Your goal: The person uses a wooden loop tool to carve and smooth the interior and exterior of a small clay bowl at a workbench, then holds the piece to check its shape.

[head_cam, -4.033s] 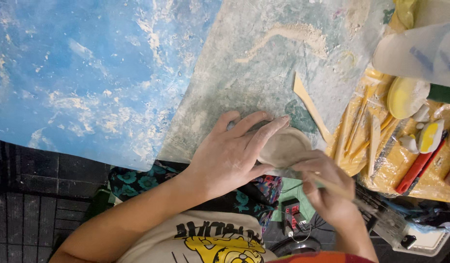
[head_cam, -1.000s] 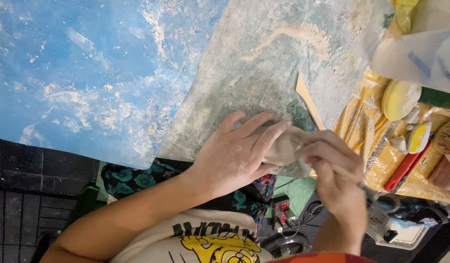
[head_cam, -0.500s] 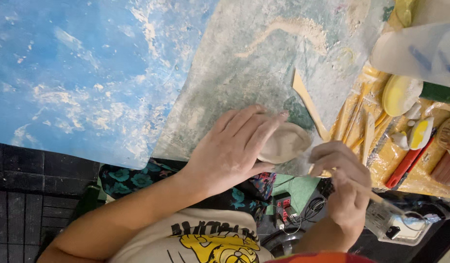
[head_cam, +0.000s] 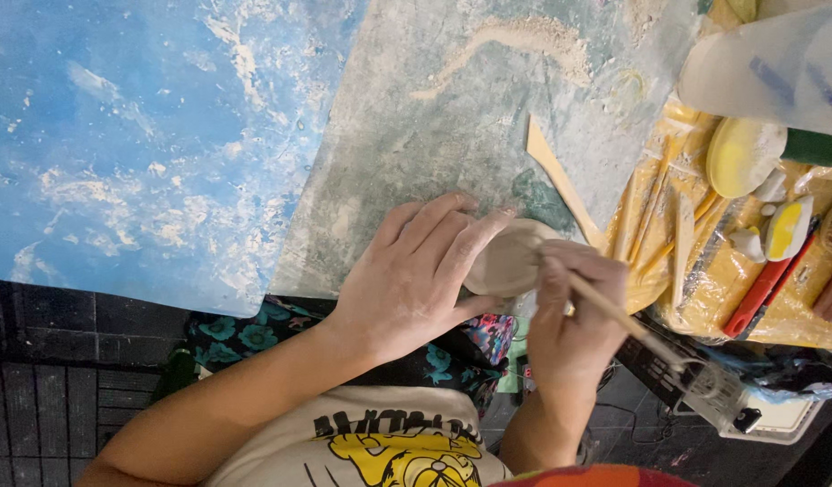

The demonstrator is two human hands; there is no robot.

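— Clay-pale and round, what is that under the left hand [head_cam: 414, 275]?

— A small clay bowl [head_cam: 506, 261]. The left hand cups its near side, fingers spread along the rim, steadying it at the table edge.

— And the right hand [head_cam: 574, 316]?

— Closed around a thin wooden stick [head_cam: 614, 311], pinched like a pen, its tip at the bowl's inner wall.

— What lies just beyond the fingers?

— A dusty grey-green work mat [head_cam: 452, 117], with a flat wooden modelling tool [head_cam: 560, 180] lying just past the bowl. Further left of the left hand the table is blue [head_cam: 137, 135].

— To the right of the right hand?

— Yellow plastic sheet [head_cam: 695, 298] holding more wooden tools, a yellow sponge [head_cam: 740, 153] and a red-handled tool [head_cam: 766, 289].
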